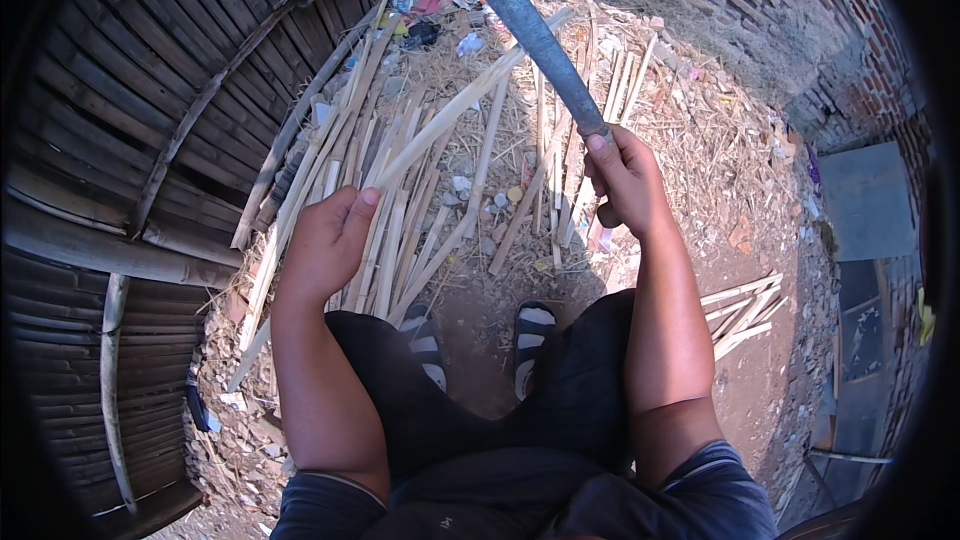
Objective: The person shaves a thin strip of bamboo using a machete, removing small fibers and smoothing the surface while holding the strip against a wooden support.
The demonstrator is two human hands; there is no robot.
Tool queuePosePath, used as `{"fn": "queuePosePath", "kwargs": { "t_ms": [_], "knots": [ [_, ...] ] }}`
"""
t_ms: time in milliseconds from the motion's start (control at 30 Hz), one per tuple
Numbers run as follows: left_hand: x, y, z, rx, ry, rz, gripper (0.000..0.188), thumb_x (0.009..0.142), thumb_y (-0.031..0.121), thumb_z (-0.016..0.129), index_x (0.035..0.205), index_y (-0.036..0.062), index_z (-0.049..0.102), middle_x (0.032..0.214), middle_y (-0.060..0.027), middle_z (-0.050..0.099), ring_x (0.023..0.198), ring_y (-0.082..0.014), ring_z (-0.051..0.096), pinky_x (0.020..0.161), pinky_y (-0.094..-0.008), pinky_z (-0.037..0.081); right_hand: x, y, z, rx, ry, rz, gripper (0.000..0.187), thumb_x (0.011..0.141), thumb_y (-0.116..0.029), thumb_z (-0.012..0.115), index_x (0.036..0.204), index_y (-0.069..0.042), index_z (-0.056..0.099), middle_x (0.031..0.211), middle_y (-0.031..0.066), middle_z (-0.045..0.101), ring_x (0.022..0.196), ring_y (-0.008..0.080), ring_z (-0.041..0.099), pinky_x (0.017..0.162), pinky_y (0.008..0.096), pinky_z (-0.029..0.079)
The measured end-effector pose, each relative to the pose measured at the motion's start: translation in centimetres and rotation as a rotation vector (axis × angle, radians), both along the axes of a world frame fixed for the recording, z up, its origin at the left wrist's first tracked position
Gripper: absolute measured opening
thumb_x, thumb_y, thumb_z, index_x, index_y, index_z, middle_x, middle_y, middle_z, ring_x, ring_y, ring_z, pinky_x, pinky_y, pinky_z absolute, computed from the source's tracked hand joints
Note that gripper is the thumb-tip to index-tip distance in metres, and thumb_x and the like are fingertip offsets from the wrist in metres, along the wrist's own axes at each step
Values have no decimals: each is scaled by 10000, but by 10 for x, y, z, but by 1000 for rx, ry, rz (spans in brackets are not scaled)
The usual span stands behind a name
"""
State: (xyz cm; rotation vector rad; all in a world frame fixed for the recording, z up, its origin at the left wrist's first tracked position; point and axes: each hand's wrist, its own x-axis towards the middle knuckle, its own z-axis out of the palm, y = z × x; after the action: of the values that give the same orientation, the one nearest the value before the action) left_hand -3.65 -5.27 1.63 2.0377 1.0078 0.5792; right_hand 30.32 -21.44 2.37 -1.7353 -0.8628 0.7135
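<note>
In my right hand (628, 180) is a machete (540, 43), gripped by its handle with the dark, worn blade tilted up and to the left. My left hand (333, 240) is closed round the near end of a pale split bamboo strip (450, 112). The strip slants away up and to the right, and its far part passes behind the blade. Whether blade and strip touch I cannot tell. Beneath both hands, many loose bamboo strips (400, 250) lie on the ground.
A bamboo-slat wall (190, 90) rises on the left and a brick wall (760, 0) at the far right. Litter and shavings (470, 44) cover the ground ahead. More cut strips (745, 312) lie right of my knees. My sandalled feet (530, 345) are just below the work.
</note>
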Motion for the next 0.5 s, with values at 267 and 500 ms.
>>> {"fn": "queuePosePath", "kwargs": {
  "t_ms": [267, 500],
  "knots": [
    [2, -2, 7, 102, 93, 33, 486, 1096, 422, 568, 893, -16, 632, 624, -155, 540, 568, -254, 484, 581, -407, 434, -3, -4, -1, -63, -12, 209, 405, 1030, -441, 673, 1093, -40, 685, 803, 7, 617, 636, 83, 536, 521, 267, 427],
    [4, -3, 9, 95, 90, 31, 488, 1095, 427, 569, 895, -14, 630, 640, -158, 550, 582, -256, 483, 592, -405, 439, -3, -5, -2, -67, 78, 191, 459, 1039, -443, 664, 1227, -24, 676, 801, -7, 567, 629, 63, 492, 462, 255, 374]
  ]
}}
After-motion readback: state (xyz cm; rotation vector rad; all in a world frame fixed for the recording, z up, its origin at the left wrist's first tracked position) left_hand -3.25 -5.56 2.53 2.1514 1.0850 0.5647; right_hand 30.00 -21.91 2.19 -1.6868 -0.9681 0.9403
